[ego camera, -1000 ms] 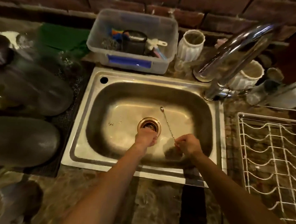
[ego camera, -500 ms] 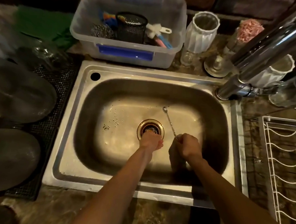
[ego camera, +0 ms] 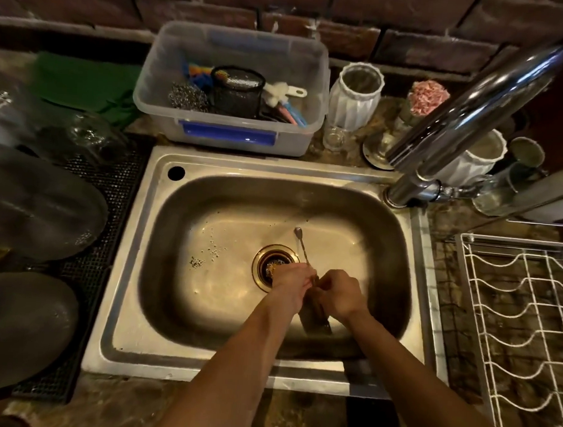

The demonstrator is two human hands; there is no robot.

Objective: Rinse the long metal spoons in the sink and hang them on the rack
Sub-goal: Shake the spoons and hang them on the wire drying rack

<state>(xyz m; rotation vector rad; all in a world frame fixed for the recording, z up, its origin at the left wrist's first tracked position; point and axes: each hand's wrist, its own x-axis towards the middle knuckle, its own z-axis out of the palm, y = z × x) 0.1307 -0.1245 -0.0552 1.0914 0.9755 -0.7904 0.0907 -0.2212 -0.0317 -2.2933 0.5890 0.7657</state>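
Both hands met low in the basin: the left hand (ego camera: 291, 284) and the right hand (ego camera: 341, 294) were each pinched around the handle of the long thin metal spoon (ego camera: 301, 247), fingers closed on it. From where I watched, the spoon's shaft angled up and away from the knuckles, its small far end poised over the basin floor just right of the brass-ringed drain (ego camera: 271, 265). I could not tell whether that tip touched the steel.

Around the hands the rectangular stainless steel sink (ego camera: 201, 349) left open floor to the left, with only a scatter of small specks there; the near wall sat close under the wrists. The chrome faucet (ego camera: 467, 118) rose from the sink's back right corner and leaned off to the right.

Just beyond the right rim stood the white wire rack (ego camera: 524, 343), well apart from the hands. Behind the back rim sat a clear plastic tub (ego camera: 232, 135) of scrubbers, a white ribbed vase (ego camera: 354, 96) beside it.
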